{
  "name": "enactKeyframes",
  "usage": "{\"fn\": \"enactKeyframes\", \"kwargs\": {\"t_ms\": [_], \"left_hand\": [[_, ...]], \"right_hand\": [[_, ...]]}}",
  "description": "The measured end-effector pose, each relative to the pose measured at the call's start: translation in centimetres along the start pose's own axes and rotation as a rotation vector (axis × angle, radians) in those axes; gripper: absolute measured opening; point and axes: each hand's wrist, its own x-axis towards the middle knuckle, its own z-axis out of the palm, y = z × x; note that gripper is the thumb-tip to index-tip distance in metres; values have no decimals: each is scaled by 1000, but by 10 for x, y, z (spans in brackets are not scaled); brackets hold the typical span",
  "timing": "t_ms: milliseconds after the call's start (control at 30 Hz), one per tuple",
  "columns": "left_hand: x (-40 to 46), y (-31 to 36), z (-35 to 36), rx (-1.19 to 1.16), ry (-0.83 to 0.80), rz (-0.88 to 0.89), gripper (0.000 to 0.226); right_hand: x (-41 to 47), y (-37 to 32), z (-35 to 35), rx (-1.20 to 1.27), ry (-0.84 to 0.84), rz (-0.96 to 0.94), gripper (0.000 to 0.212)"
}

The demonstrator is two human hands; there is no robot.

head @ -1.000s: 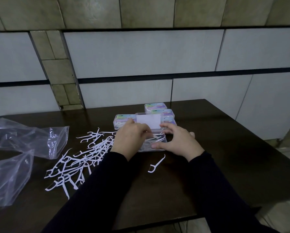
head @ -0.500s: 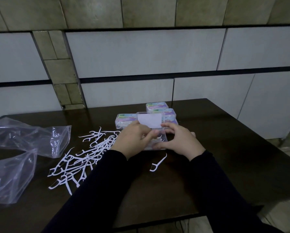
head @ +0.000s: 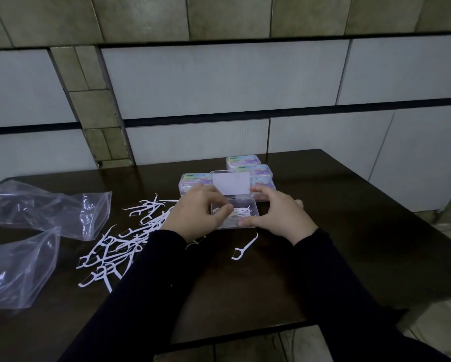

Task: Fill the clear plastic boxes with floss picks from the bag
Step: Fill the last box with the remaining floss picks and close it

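Floss picks: a loose white heap lies on the dark table left of the hands, and a few more sit inside the open box.
Clear box: stands open mid-table between both hands, its lid tilted up behind with a white card inside.
Left hand: fingers curled down over the box's left side onto the picks (whether it actually pinches one cannot be told).
Right hand: thumb and fingers curved round the box's right edge, holding it.
Stray pick: one lies alone just in front of the box.
Around: closed labelled boxes stacked behind the lid; two crumpled clear bags at far left.
In the way: the left hand and dark sleeves cover part of the heap and the box's near-left corner.
Hard to make out: label print is too small; the nearer bag is cut off by the frame's edge.
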Motion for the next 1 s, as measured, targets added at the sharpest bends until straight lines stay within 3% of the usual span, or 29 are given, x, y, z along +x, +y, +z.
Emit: {"fn": "enactKeyframes", "kwargs": {"t_ms": [100,200,367,633,867,1000], "left_hand": [[-5,-1,1,-19,83,48,12],[-14,-3,-1,-25,111,33,6],[-28,-8,-2,-9,87,24,6],[-48,-9,-18,104,155,15,9],[-69,-44,-53,224,-67,-187,14],[-74,-61,-64,285,-55,-321,17]], "right_hand": [[-6,-3,-4,-122,103,-29,75],[-17,-11,-8,-172,158,-131,44],[-39,-34,-11,-208,-107,-154,7],[-39,-46,5,-345,-201,-48,15],[-38,-67,35,-448,-127,-227,22],[-34,-90,52,-534,-45,-354,17]]}}
